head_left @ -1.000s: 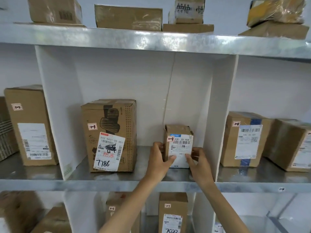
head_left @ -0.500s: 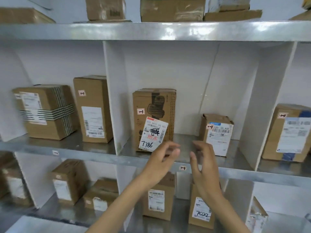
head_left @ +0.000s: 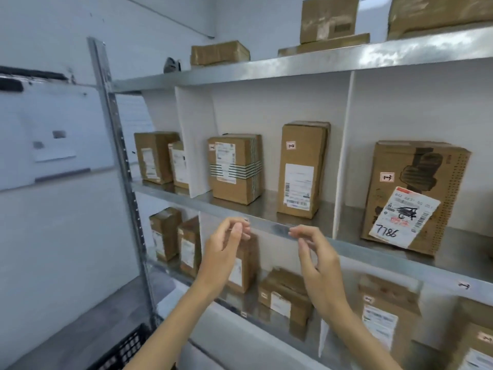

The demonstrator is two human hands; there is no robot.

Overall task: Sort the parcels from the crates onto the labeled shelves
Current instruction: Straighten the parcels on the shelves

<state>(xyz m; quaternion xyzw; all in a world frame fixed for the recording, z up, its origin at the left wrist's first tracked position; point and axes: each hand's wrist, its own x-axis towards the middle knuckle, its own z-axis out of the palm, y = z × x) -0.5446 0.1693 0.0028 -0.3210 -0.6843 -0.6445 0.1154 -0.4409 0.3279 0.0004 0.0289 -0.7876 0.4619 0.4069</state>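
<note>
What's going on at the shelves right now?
A person is sorting cardboard parcels onto a metal shelf unit. Both hands hold nothing: the left hand and right hand hover, fingers loosely curled, in front of the middle shelf's front edge. Parcels stand on that shelf, among them the box marked 7786 at the right and a tall box in the next bay. A corner of a black crate shows at lower left.

Metal shelving [head_left: 386,256], three tiers, white dividers [head_left: 342,156] upright. Middle tier: striped-band box [head_left: 234,169] and tall box [head_left: 301,169] in one bay, box marked 7786 [head_left: 416,196] toward the right edge, two small boxes [head_left: 157,156] at the left end. Top and bottom tiers — more cardboard parcels [head_left: 329,18].
</note>
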